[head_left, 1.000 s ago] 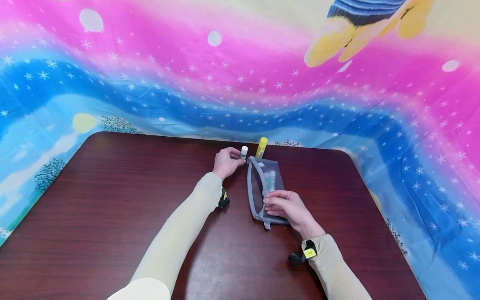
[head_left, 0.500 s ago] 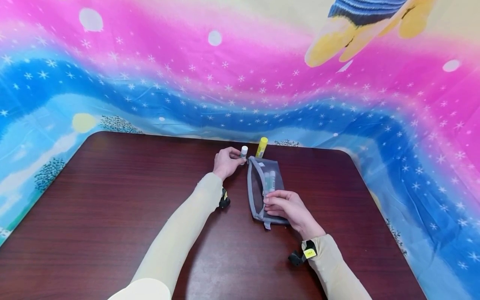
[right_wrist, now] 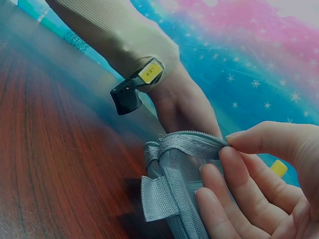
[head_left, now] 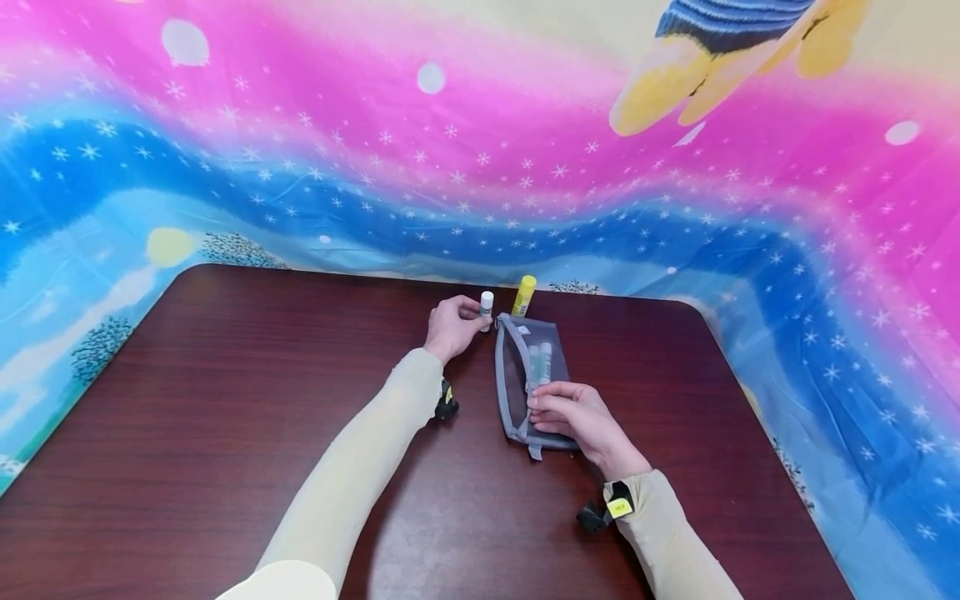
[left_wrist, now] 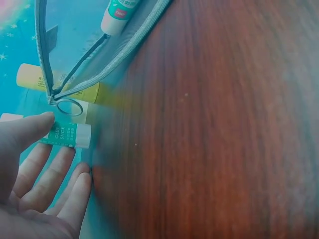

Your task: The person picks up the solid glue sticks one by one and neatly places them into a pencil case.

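A grey mesh pouch [head_left: 517,379] lies unzipped on the dark wooden table [head_left: 225,400], with glue sticks [head_left: 540,360] showing inside it. My right hand [head_left: 570,412] pinches the pouch's near end; the right wrist view shows thumb and fingers on the zipper edge [right_wrist: 184,144]. Beside the pouch's far end, my left hand [head_left: 452,323] holds a small green glue stick with a white cap [head_left: 486,305]. In the left wrist view the thumb rests on that glue stick [left_wrist: 67,135], just below the zipper's ring pull [left_wrist: 69,106]. A yellow glue stick [head_left: 523,294] lies just beyond.
A bright pink and blue printed cloth [head_left: 480,167] hangs behind and around the table. The table's rounded far edge [head_left: 375,273] runs close behind the glue sticks. Bare wood spreads to the left and toward me.
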### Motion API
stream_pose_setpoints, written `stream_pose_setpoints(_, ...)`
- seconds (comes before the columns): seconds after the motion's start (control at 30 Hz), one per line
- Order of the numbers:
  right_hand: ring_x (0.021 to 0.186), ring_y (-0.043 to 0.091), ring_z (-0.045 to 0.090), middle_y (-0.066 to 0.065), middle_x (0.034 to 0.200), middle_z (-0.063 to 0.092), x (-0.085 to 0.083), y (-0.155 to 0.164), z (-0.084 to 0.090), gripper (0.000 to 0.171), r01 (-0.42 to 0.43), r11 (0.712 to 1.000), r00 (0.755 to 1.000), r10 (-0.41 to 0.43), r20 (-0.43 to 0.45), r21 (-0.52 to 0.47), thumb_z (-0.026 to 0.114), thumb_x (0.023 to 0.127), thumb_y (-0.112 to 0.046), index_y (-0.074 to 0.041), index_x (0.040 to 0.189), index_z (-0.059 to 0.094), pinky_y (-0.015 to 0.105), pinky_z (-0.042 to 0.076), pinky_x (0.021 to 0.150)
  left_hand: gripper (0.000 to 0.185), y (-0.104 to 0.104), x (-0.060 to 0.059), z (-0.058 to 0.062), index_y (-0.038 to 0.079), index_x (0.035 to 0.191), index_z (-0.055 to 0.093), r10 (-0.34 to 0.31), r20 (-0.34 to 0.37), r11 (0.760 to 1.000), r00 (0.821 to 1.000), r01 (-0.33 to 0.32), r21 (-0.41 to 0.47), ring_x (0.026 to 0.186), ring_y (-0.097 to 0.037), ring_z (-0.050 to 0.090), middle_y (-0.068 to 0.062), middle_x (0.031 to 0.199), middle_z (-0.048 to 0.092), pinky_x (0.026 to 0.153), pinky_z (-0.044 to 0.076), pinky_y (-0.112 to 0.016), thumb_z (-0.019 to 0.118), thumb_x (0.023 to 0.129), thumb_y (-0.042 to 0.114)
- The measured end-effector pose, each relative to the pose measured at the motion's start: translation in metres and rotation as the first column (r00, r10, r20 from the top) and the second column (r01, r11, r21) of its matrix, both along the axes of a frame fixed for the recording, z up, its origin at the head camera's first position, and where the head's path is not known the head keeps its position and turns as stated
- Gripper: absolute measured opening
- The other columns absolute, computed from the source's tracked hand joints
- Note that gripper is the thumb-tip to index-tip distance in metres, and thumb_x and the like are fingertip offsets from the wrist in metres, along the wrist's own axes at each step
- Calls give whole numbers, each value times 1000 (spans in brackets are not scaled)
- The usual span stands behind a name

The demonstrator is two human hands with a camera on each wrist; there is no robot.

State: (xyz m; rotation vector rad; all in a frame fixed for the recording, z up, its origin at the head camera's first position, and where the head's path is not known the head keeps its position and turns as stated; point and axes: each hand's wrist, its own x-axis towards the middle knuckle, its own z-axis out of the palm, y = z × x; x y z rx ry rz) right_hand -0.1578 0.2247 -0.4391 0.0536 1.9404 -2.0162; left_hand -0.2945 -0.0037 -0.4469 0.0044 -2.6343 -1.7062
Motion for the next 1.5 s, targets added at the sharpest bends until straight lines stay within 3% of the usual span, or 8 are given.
stream_pose_setpoints(0.7, 81, 20, 73, 11, 94, 74, 0, 0, 1, 22, -8, 1000, 1000, 8, -2, 4, 71, 96, -9, 6, 112, 72, 40, 60, 82, 23, -6, 8, 3, 10, 109, 74, 8, -21, 999, 1000, -8, 40, 94, -20, 68, -4, 96, 74, 91, 51, -36, 81, 91, 22)
stream_pose_setpoints(1.0, 81, 21, 73, 11, 94, 75, -1, -1, -1, 33, -5, 1000, 1000, 5, -3, -5, 72, 95, -8, 15, 118, 65, 39, 60, 81, 25, -8, 9, 3, 10, 111, 73, 12, -24, 998, 1000, -10, 63, 95, -19, 67, -4, 99, 73, 90, 52, -36, 79, 92, 25)
stream_pose_setpoints(1.33, 80, 20, 73, 11, 93, 75, -1, -1, -2, 24, -3, 1000, 1000, 3, 10, -1, 73, 95, -10, 7, 112, 71, 39, 60, 81, 24, -11, 16, 4, 11, 112, 72, 4, -10, 997, 1000, -3, 83, 96, -19, 66, -3, 99, 72, 88, 53, -37, 78, 93, 26)
stream_pose_setpoints(1.5, 79, 20, 73, 11, 93, 75, -1, -1, -3, 32, -2, 1000, 1000, 2, 19, -3, 74, 94, -11, 12, 116, 67, 39, 60, 80, 25, -12, 18, 2, 12, 112, 72, 3, -9, 997, 1000, -2, 83, 95, -17, 66, -2, 98, 73, 85, 54, -36, 79, 93, 28)
